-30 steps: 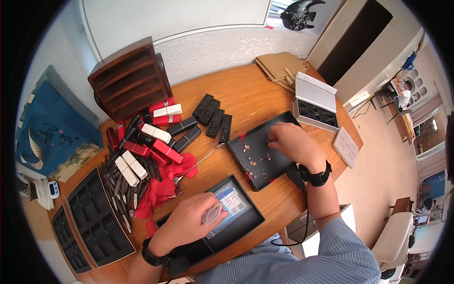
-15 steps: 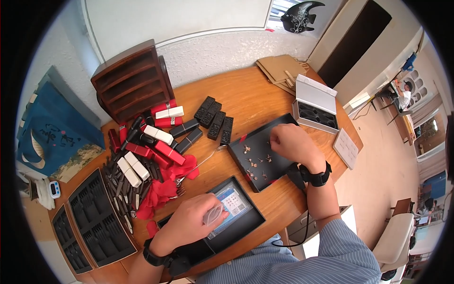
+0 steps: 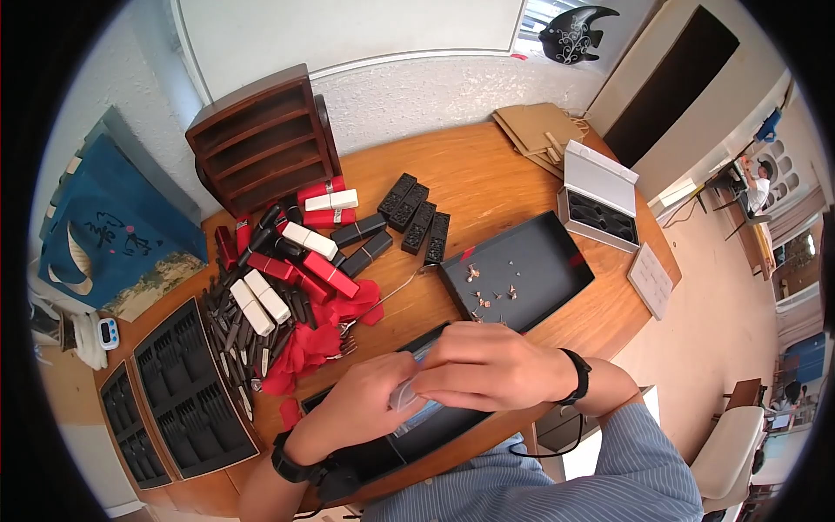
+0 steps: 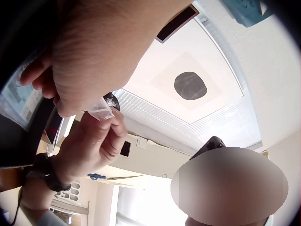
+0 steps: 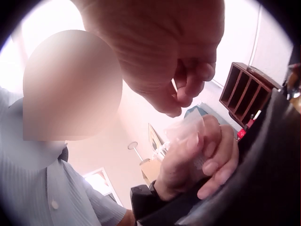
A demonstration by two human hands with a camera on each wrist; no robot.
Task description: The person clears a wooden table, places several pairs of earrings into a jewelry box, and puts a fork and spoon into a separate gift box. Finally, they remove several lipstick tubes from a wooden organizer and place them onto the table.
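My left hand (image 3: 361, 404) grips a small clear plastic bag (image 3: 404, 397) between thumb and fingers, over the nearer black tray (image 3: 439, 439). At the bag's mouth is my right hand (image 3: 496, 367), its fingers bent and close together; anything between its tips is hidden. Seen from the right wrist, the right fingertips (image 5: 181, 103) are just above the bag (image 5: 190, 125). A blue-and-white printed packet lies mostly hidden beneath the hands. Several small coppery pieces (image 3: 512, 294) lie in the farther black tray (image 3: 552, 278).
Red, white and black cases (image 3: 329, 274) and dark cutlery are heaped at left, beside black moulded inserts (image 3: 187, 391). Behind them stands a wooden rack (image 3: 261, 143). Black blocks (image 3: 417, 222), an open white box (image 3: 600, 217) and a white card (image 3: 650, 280) are farther back and right.
My right hand has left the farther tray and come down and left to the bag. The left hand still grips the bag. The head view has shifted slightly.
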